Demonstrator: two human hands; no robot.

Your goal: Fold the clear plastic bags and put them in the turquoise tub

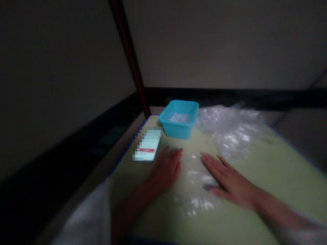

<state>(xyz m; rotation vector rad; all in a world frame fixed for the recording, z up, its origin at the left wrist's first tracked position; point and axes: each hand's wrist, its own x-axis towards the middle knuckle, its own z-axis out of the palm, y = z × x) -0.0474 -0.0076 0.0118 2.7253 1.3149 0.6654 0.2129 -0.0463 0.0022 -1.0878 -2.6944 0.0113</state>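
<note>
One left hand (165, 170): mine, open, slightly bent.
One right hand (231, 183): mine, extended, thumb apart.
Clear plastic (196, 204): flat on table (155, 221), between them.
Handwork: probably smoothing; next calls for light pressure.

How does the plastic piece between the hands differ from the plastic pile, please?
The plastic piece lies fairly flat, while the plastic pile is bunched up. The plastic piece covers less of the green surface than the plastic pile. The plastic piece lies between the left hand and right hand; the plastic pile lies beside the blue basin. Both look see-through and shiny.
</note>
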